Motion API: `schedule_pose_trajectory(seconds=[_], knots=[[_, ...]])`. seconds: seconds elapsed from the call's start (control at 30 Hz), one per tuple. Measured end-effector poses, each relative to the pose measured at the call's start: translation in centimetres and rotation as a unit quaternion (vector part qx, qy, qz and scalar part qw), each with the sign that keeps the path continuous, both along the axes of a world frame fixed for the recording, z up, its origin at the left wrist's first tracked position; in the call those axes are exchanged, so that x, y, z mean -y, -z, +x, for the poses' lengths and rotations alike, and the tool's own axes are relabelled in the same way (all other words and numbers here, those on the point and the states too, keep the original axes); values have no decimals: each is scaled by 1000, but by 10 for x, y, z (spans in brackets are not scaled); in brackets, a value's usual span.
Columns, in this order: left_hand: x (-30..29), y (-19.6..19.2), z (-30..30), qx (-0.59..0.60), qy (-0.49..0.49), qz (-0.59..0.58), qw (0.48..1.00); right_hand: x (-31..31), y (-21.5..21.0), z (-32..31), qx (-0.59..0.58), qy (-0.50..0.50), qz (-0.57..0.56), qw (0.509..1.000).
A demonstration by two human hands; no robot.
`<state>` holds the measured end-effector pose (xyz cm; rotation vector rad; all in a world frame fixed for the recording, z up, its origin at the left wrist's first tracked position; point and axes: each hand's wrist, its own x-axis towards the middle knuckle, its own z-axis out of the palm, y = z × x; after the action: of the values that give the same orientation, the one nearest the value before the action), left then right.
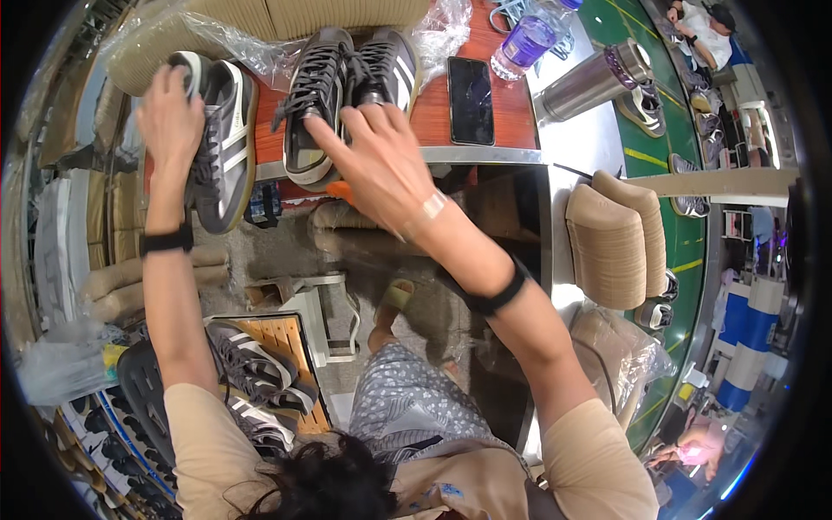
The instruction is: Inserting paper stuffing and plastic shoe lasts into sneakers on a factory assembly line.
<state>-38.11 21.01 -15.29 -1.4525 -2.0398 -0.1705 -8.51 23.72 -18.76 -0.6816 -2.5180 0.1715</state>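
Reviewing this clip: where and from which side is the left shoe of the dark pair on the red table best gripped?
Grip the left shoe around its heel collar, coming from the near table edge: the heel overhangs toward the person, right under the right hand, while its mate crowds one side.

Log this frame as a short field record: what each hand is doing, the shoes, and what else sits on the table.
left hand: grips a grey sneaker with white stripes, off the table edge
right hand: open, fingers spread, on a pair of grey sneakers
table: red top, metal edge
other items: black phone, purple bottle, steel flask
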Motion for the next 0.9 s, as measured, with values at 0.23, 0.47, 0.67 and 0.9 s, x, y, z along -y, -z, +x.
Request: schedule_pose_trajectory(seconds=[0.23,0.47,0.67,0.9], knots=[[95,49,172,344,398,23,850,41,104,121,-155,175,-258,937],[22,251,283,603,281,51,745,-65,250,120,-76,219,-171,958],[-37,349,260,421,175,-7,890,-92,321,136,18,371,-312,875],[-41,370,221,298,160,-40,940,-84,336,155,-240,272,-405,839]])
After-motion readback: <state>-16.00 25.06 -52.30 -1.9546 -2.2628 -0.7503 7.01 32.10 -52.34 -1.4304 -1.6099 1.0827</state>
